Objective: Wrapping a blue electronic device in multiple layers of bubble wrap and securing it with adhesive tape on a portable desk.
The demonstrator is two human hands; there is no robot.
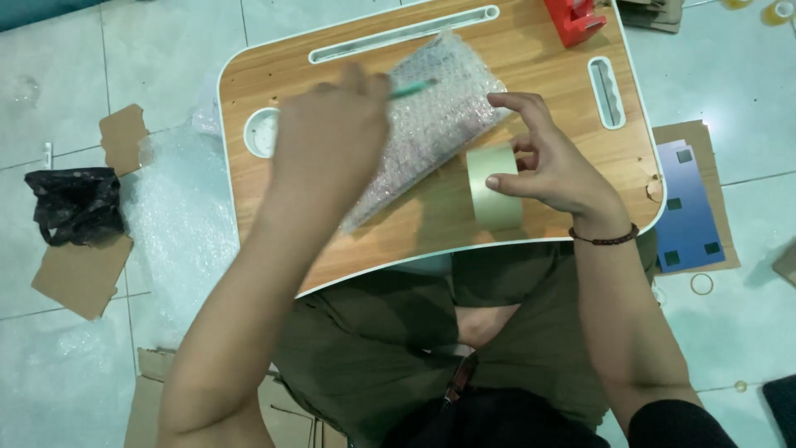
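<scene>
Nearest the camera, the person sits cross-legged on the tiled floor with a small wooden lap counter (572, 50) across the knees. The right hand (551, 162) is partly closed around a roll of tan packing tape (495, 187) standing on edge near the counter's front rim, thumb and fingers curled over its top, the index finger stretched toward the parcel. The left hand (332, 137) is raised and blurred above the counter, fingers closed around a slim green-handled tool (412, 89), its tip hidden. Just beyond the hands, a flat item wrapped in bubble wrap (431, 124) lies diagonally across the middle of the counter. The wrapping looks complete, but no tape strip shows on it, so I judge that sealing remains to be done. Farther back stands a red tape dispenser (574, 18); cardboard scraps (79, 278) and loose bubble wrap (178, 216) litter the floor.
</scene>
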